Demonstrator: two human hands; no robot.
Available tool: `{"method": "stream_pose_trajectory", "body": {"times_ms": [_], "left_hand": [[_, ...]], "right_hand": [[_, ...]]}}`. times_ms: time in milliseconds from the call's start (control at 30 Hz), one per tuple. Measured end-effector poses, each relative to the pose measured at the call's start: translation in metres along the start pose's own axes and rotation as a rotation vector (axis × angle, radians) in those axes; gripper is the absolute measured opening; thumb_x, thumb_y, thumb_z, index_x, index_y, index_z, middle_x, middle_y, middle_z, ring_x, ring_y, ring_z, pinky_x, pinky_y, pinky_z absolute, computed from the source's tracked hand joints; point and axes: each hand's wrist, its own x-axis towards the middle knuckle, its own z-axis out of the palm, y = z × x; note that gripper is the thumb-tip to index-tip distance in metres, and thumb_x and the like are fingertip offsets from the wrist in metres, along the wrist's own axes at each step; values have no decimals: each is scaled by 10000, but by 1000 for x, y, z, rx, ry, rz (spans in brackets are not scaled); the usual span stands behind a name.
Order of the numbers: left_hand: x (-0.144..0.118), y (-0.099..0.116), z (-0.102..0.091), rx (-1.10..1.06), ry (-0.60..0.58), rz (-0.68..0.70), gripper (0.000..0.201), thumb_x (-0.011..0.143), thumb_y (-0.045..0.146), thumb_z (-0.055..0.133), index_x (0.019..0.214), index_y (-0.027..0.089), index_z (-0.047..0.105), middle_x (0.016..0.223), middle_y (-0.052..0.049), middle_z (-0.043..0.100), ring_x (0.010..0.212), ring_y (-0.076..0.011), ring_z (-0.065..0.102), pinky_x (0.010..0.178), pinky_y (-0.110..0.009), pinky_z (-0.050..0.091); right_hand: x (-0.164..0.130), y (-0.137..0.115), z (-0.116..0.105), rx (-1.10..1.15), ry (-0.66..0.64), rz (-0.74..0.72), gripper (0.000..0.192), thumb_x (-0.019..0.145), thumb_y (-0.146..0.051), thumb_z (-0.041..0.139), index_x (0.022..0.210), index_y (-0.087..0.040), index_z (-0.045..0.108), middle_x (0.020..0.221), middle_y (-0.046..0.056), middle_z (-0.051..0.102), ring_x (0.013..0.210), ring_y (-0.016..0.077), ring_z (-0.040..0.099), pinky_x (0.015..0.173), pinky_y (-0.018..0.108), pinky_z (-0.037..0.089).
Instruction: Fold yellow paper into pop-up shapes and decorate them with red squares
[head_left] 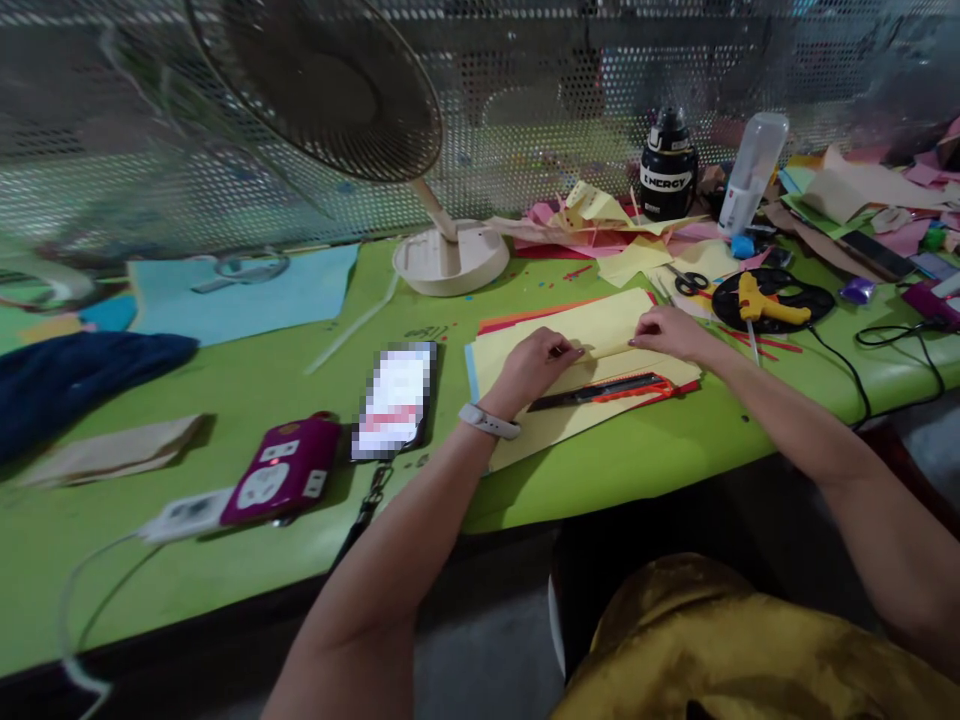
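Observation:
A pale yellow sheet of paper (600,325) lies on a stack of coloured sheets on the green table. My left hand (536,362), with a light band on its wrist, pinches the sheet's near edge. The same edge is pinched farther right by my right hand (664,332), and it looks slightly lifted or folded between them. Just below my fingers, an orange and black box cutter (611,390) rests on the yellow paper. Red and blue sheet edges peek out from under the stack.
A phone (396,400) and a purple power socket (289,465) lie left of the stack. Behind stands a fan (450,262). To the right are scissors (690,284), a yellow glue gun (766,303) on a black tray, a dark bottle (666,180) and paper scraps (847,185).

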Motion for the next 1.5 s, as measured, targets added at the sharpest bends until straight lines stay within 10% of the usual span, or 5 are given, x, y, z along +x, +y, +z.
{"method": "stream_pose_trajectory", "body": {"times_ms": [867, 1033, 1500], "left_hand": [[1, -29, -40, 60, -53, 66, 220, 806, 427, 706, 747, 215, 711, 852, -59, 681, 786, -201, 609, 734, -324, 463], [-4, -3, -22, -38, 14, 210, 213, 845, 421, 708, 908, 219, 735, 930, -70, 708, 892, -218, 633, 846, -349, 478], [0, -8, 3, -367, 4, -4, 313, 746, 498, 714, 738, 186, 690, 815, -57, 697, 735, -186, 647, 715, -318, 544]], "right_hand": [[0, -4, 10, 17, 104, -167, 131, 880, -274, 695, 790, -180, 715, 826, 35, 602, 841, 193, 542, 784, 339, 396], [1, -2, 10, 38, 104, -160, 120, 862, -283, 719, 790, -187, 724, 812, 32, 599, 825, 192, 539, 762, 333, 397], [-7, 16, -38, 35, -21, 83, 146, 800, -303, 724, 735, -175, 703, 735, 29, 672, 704, 169, 579, 667, 305, 397]]}}
